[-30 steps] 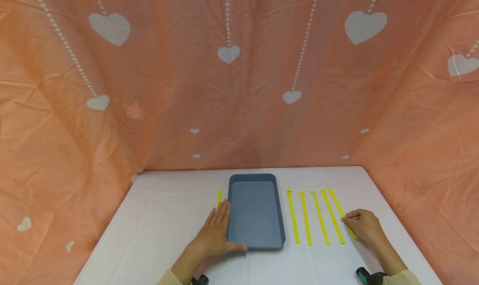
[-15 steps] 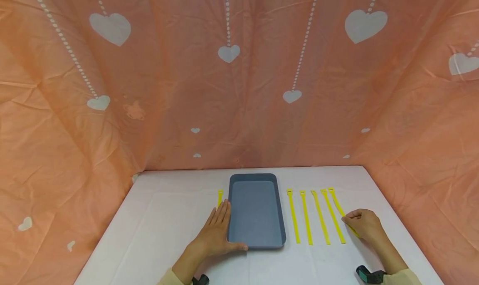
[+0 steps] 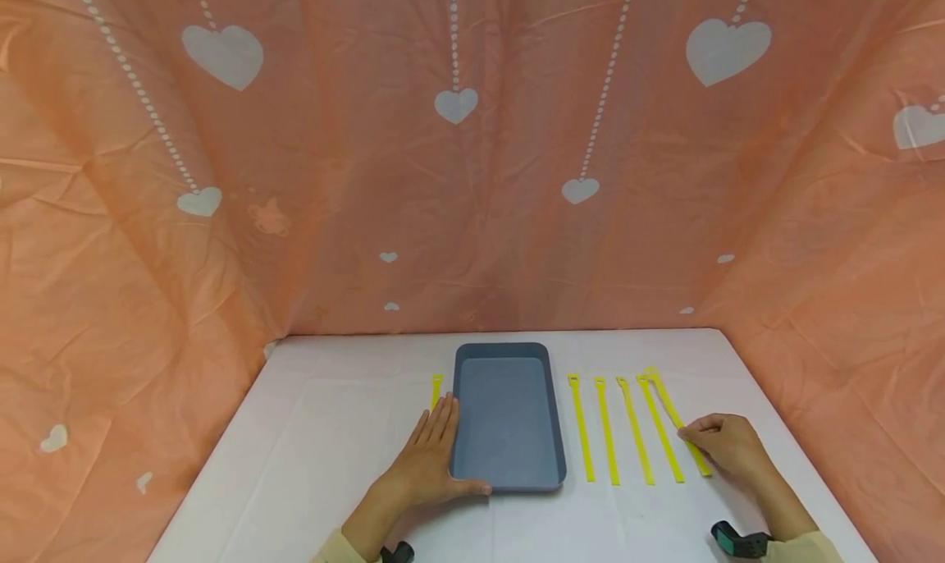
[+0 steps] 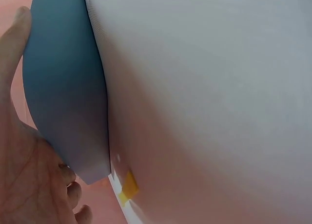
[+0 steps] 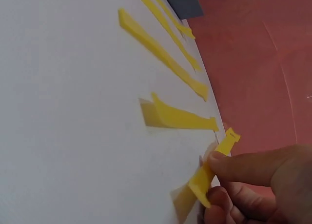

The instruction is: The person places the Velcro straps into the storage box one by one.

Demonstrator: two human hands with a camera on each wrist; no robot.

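At table's right, right hand (image 3: 727,444) lifts outermost strap (image 3: 675,415) slightly.

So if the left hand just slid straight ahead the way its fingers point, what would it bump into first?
Probably the yellow strap lying just beyond the left hand's fingertips, beside the blue-grey tray. The hand seems to cover the strap's near part already.
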